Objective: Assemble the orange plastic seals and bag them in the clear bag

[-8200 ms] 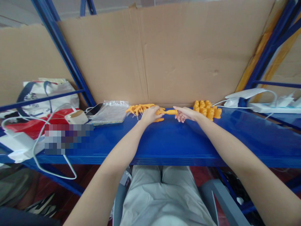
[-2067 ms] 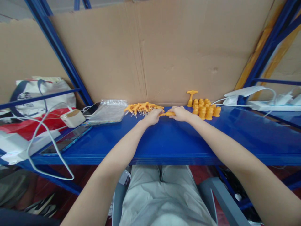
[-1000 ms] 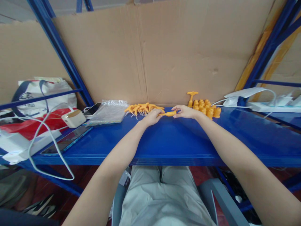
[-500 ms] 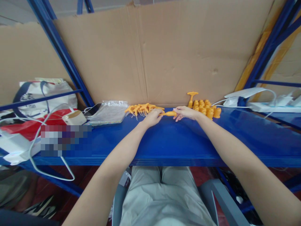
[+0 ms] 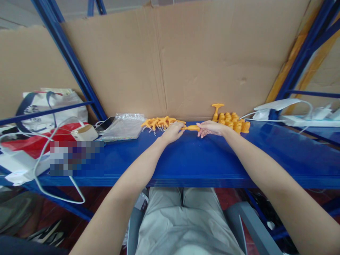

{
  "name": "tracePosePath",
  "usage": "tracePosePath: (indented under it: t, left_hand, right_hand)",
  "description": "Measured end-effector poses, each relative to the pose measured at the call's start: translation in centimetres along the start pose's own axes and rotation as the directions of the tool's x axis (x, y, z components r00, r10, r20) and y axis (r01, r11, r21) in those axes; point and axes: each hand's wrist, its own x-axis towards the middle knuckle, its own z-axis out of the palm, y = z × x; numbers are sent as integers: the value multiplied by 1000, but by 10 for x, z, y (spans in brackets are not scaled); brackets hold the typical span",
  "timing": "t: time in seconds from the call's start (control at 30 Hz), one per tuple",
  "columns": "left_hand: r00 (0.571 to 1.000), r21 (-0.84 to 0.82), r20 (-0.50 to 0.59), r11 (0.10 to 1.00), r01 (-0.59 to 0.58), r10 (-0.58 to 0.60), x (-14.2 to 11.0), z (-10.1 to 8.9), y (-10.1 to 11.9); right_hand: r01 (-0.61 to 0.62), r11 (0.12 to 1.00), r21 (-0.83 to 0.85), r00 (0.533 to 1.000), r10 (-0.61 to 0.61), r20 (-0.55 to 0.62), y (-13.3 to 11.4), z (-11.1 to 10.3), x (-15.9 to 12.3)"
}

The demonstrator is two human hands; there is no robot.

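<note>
An orange corkscrew [image 5: 191, 128] lies lengthwise between my two hands, just above the blue shelf. My left hand [image 5: 172, 133] is closed round its handle end, which the fingers mostly hide. The thumb and fingers of my right hand [image 5: 210, 128] pinch the thicker sleeve end. Left of my left hand is a pile of orange corkscrew handles [image 5: 160, 122] with bare metal spirals. Behind my right wrist stand several orange sleeves [image 5: 230, 122] in a group. At that group's left back corner, one corkscrew [image 5: 216, 111] stands upright with its T-shaped handle on top.
Clear plastic bags [image 5: 120, 128] lie left of the pile, beside a dark phone [image 5: 106, 124]. Further left are a white charger [image 5: 84, 132], cables and a tote bag [image 5: 53, 108]. A white power strip [image 5: 300, 121] is at right. Cardboard [image 5: 170, 60] closes the back.
My right fingers have shifted slightly on the sleeve end, and the corkscrew appears a little turned. My left hand stays almost where it was.
</note>
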Motion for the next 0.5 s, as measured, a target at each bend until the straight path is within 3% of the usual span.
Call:
tracePosePath:
  t: [0.5]
  left_hand:
    - [999, 15, 14, 999, -30, 30, -1, -2, -3]
  right_hand:
    - [21, 1000, 14, 1000, -22, 8, 2, -3, 3]
